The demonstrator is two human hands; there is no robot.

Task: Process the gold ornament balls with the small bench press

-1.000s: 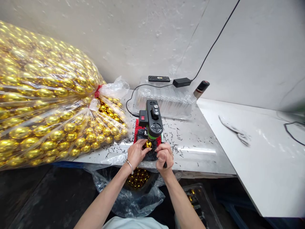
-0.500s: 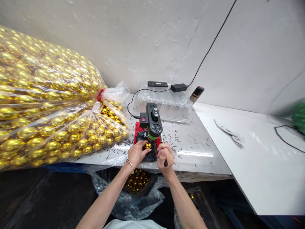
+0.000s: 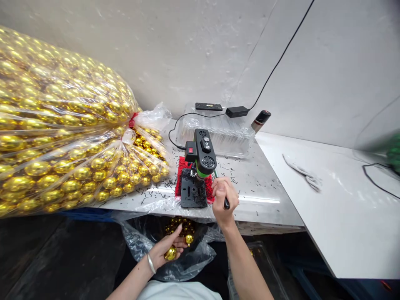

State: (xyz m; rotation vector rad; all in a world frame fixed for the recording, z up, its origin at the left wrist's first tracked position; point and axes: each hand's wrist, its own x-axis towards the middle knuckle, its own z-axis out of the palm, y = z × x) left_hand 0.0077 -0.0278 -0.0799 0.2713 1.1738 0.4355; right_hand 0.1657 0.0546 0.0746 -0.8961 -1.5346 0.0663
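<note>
My left hand [image 3: 171,246] is low, over the plastic-lined container of gold balls [image 3: 178,225]. A gold ball [image 3: 170,253] rests in its palm and another gold ball [image 3: 189,238] lies at the fingertips. My right hand [image 3: 224,198] is wrapped round the black-tipped lever [image 3: 226,204] of a small black and green drill press [image 3: 205,154]. The press's black slotted base [image 3: 193,193] sits on a red mat [image 3: 182,166], with no ball on it.
A large clear bag of gold balls [image 3: 62,137] fills the left. Behind the press stands a clear plastic tray [image 3: 218,137] with a black adapter [image 3: 236,111]. A spray can [image 3: 261,120] leans beside it; gloves [image 3: 301,171] lie right. Black shavings litter the table.
My left hand has left the press base and moved down to the container, now with two gold balls. My right hand has shifted slightly right with the lever.
</note>
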